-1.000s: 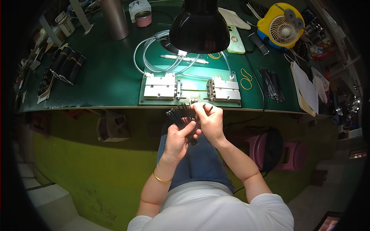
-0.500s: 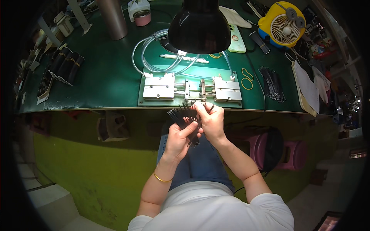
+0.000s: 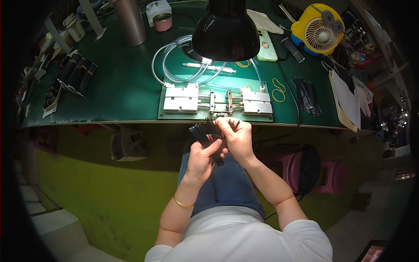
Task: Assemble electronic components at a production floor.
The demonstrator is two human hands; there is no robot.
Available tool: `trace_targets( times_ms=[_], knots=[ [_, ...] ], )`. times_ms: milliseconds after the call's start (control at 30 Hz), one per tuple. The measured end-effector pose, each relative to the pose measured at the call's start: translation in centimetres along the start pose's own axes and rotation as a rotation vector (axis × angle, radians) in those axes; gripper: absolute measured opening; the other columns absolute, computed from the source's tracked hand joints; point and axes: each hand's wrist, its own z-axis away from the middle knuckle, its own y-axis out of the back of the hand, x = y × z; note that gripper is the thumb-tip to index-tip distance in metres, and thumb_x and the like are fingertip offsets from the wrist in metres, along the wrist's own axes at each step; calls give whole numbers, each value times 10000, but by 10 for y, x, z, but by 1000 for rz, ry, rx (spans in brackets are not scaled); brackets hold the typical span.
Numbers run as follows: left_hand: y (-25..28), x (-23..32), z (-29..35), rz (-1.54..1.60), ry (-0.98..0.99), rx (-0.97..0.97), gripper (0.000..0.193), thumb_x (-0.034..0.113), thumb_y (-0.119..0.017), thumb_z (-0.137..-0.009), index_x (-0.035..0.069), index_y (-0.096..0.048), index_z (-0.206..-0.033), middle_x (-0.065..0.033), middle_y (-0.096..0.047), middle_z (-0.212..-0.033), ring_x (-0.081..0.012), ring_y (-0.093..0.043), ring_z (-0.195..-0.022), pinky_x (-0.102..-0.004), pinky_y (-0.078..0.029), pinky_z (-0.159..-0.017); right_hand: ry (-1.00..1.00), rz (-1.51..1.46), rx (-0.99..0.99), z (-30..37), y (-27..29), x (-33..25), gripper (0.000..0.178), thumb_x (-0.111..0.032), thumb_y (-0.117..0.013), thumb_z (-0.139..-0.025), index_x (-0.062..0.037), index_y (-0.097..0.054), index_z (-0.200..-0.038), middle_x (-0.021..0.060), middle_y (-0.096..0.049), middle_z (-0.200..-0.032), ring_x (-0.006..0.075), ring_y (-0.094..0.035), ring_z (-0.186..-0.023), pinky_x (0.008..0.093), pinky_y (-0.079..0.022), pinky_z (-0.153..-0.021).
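My left hand (image 3: 203,155) grips a fanned bundle of thin black strips (image 3: 203,131) just below the front edge of the green bench (image 3: 122,96). My right hand (image 3: 236,136) pinches the upper ends of those strips from the right, fingers closed on them. Both hands hover over my lap, right in front of a metal fixture (image 3: 216,101) with two grey blocks joined by rods, fed by clear hoses (image 3: 174,70).
A black lamp shade (image 3: 226,30) hangs over the bench. On the bench stand a steel tumbler (image 3: 129,22), a yellow desk fan (image 3: 317,29), black cylinders (image 3: 76,74) at left, loose black strips (image 3: 307,95), rubber bands (image 3: 278,89) and papers (image 3: 347,101) at right. A pink stool (image 3: 321,172) stands at lower right.
The hands have stayed almost in place at the bench edge; the fingers of the right hand shifted slightly on the strip ends.
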Motion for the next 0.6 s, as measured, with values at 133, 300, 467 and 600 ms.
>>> trace_targets(
  times_ms=[133,300,467,600],
  knots=[
    [-1,2,2,-7,1,26,91,54,-542,-823,-16,-566,-876,-80,-593,-753,-137,-576,-630,-227,-478,-563,-13,1,3,-2,0,3,198,-163,-533,-844,5,-610,-772,-8,-502,-516,31,-410,-333,181,-308,-278],
    [-4,2,-1,-9,-5,36,93,46,-542,-820,-15,-568,-886,-79,-594,-773,-139,-579,-639,-228,-480,-565,-42,-21,14,-7,3,6,205,-163,-526,-844,6,-608,-761,4,-522,-527,36,-427,-345,180,-312,-283],
    [-3,2,-2,-6,-7,22,96,42,-550,-814,-16,-571,-887,-79,-594,-786,-143,-584,-654,-236,-485,-576,-70,-66,6,-9,4,9,199,-161,-533,-839,6,-603,-755,28,-557,-556,47,-454,-359,184,-324,-283],
    [-4,3,-2,-19,-4,-4,95,38,-556,-808,-17,-572,-884,-78,-594,-785,-146,-587,-660,-244,-487,-583,-70,-74,2,-11,6,13,198,-159,-533,-838,3,-594,-741,42,-569,-567,55,-461,-355,185,-327,-275]
  ],
)
